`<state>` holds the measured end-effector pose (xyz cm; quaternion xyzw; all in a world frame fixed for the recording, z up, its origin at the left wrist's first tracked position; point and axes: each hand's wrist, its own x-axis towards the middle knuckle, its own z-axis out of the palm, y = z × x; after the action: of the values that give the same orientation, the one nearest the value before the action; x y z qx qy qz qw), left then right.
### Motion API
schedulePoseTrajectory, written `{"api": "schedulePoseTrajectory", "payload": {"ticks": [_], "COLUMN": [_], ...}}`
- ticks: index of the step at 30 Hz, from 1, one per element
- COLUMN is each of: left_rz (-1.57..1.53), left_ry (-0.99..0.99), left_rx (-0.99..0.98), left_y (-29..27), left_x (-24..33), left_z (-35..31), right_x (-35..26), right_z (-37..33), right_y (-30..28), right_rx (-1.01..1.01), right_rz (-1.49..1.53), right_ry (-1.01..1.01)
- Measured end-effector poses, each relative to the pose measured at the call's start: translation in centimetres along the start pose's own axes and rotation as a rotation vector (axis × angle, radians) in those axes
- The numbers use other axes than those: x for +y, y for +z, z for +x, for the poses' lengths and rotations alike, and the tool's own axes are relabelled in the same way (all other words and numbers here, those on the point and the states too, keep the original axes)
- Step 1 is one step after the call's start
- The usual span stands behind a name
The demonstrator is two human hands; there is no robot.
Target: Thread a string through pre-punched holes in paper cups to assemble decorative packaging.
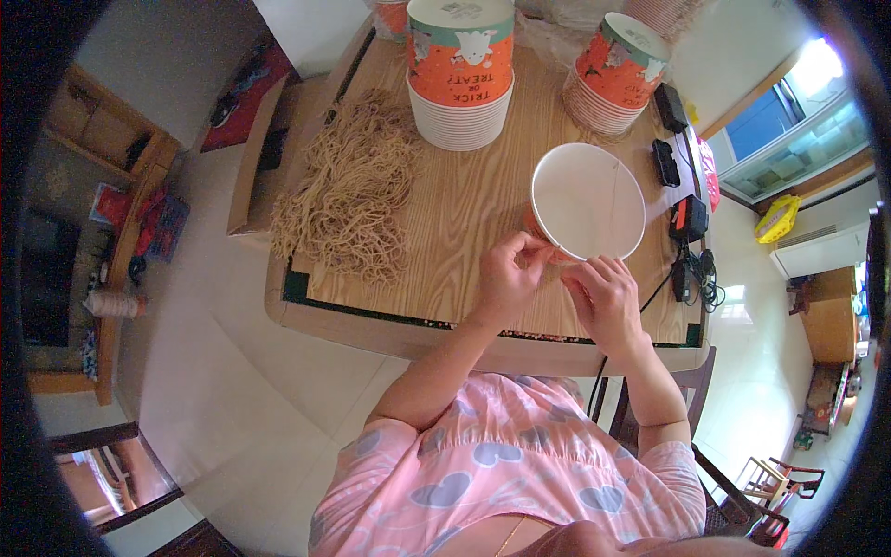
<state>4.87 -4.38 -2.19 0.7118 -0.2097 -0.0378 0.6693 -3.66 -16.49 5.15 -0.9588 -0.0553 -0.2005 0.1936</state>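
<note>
I see the round paper bucket, white inside and orange outside (589,200), between the middle and right edge of the wood-grain surface (464,213). The left hand (510,274) and right hand (603,295) meet at its near rim, each grip with fingertips pressed together; what they pinch is too small for me to tell. A tangled tan string bundle (357,190) lies along the left edge.

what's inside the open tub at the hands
The tub is white inside, with a thin line toward the right, maybe string or seam; I make out nothing else. The left hand and right hand cover part of its near outside.
</note>
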Motion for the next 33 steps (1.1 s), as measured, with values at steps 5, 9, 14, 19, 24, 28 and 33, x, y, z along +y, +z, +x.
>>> {"api": "schedulePoseTrajectory", "payload": {"ticks": [5,9,14,19,24,28,33], "left_rz": [0.052,-0.017,0.060,0.182,0.120,0.067,-0.147], "left_ry": [0.120,0.065,0.167,0.256,0.219,0.115,0.066], "left_rx": [-0.049,-0.056,-0.027,0.001,0.007,0.145,0.076], "left_y": [-0.4,-0.3,-0.2,0.3,-0.2,-3.2,-5.2], "left_x": [-1.7,-0.1,-0.1,0.4,0.9,-0.5,0.9], "left_z": [-0.1,-0.2,0.3,0.2,0.4,0.8,-0.2], "right_x": [-0.3,-0.1,-0.4,-0.4,-0.8,-2.3,-3.2], "right_z": [0.0,-0.2,-0.3,-0.3,0.0,0.9,1.4], "right_y": [0.3,0.5,0.7,0.5,-0.1,-2.9,-3.3], "right_rx": [-0.004,0.017,0.004,0.028,0.034,0.019,-0.069], "right_rz": [0.007,0.014,-0.004,0.001,0.062,0.039,0.104], "right_ry": [0.039,0.027,0.025,-0.008,-0.010,-0.016,-0.023]}}
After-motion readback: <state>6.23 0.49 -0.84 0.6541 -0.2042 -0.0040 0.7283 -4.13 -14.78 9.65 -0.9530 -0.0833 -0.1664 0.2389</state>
